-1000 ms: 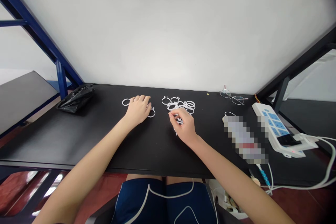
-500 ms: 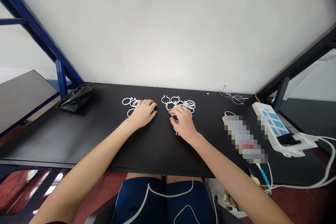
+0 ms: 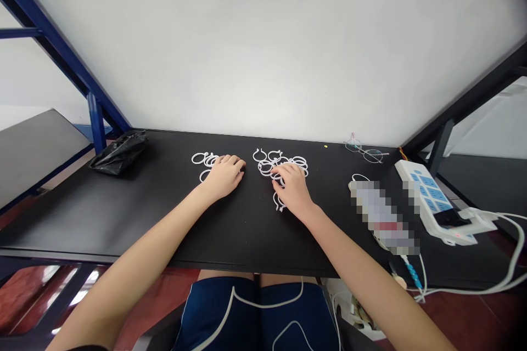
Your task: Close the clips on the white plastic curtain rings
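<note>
White plastic rings, each with a gap and knobbed ends like shower curtain rings, lie in two groups on the black desk [image 3: 135, 214]. My left hand [image 3: 224, 176] lies palm down over part of the left group, covering some of its rings [image 3: 199, 158]. Its fingers stretch forward, thumb a little apart. Over the larger right-hand pile of rings [image 3: 267, 167] rests my right hand [image 3: 293, 186], open, with thumb and forefinger apart and fingertips touching rings. What lies under both palms is hidden.
A black plastic bag [image 3: 119, 152] sits at the left. To the right are glasses [image 3: 364, 151], a blurred-out phone [image 3: 382, 216] on a cable and a white power strip [image 3: 434, 203] with cords. A wall [image 3: 263, 55] rises behind the desk.
My right hand has shifted slightly right, drawing a few rings of its pile along and uncovering one near the wrist. My left hand has stayed almost still.
</note>
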`<state>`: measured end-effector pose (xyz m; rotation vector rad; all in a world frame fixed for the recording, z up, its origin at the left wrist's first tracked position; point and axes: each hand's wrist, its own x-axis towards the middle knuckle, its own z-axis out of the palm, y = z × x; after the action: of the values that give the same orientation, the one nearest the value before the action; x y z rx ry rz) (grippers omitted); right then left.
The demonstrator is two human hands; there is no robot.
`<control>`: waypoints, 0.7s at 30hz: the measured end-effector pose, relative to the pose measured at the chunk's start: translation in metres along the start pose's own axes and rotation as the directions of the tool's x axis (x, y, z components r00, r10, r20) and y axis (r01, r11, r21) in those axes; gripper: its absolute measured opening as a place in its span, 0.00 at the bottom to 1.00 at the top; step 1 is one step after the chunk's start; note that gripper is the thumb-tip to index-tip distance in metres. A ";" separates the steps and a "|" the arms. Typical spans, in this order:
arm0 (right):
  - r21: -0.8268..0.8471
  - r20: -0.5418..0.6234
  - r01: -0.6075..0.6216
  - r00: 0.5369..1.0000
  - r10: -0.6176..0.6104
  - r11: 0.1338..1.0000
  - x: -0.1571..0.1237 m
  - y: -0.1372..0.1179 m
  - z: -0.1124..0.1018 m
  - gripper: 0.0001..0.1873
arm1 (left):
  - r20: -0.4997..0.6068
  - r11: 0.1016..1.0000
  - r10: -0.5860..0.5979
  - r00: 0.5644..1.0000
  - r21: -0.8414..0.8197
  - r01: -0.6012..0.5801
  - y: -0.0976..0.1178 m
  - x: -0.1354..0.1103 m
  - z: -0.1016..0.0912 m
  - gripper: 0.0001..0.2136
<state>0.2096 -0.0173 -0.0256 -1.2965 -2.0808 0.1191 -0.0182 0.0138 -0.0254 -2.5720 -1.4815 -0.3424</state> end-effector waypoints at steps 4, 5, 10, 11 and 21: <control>0.034 -0.006 -0.033 0.999 0.033 0.999 0.000 0.001 0.001 0.13 | 0.003 1.000 0.001 1.000 -0.001 -0.001 0.001 0.000 -0.001 0.11; 0.043 -0.007 -0.042 0.999 0.042 0.998 0.000 0.001 0.001 0.13 | 0.004 1.000 0.001 1.000 0.001 -0.001 0.001 0.000 -0.001 0.11; 0.100 -0.034 -0.045 0.998 0.048 0.994 0.002 0.000 0.001 0.12 | -0.002 1.000 0.001 1.000 0.001 -0.001 0.001 0.000 -0.001 0.11; 0.108 -0.040 -0.038 0.998 0.043 0.993 0.002 -0.001 0.001 0.11 | -0.004 1.000 0.001 1.000 -0.001 -0.001 0.001 0.000 -0.001 0.11; 0.157 -0.117 -0.005 0.993 0.023 0.988 0.003 0.000 -0.001 0.11 | 0.003 1.000 0.005 1.000 0.000 -0.005 0.000 0.000 -0.001 0.11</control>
<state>0.2098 -0.0151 -0.0238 -1.1946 -1.9224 0.2027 -0.0179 0.0134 -0.0241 -2.5768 -1.4759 -0.3372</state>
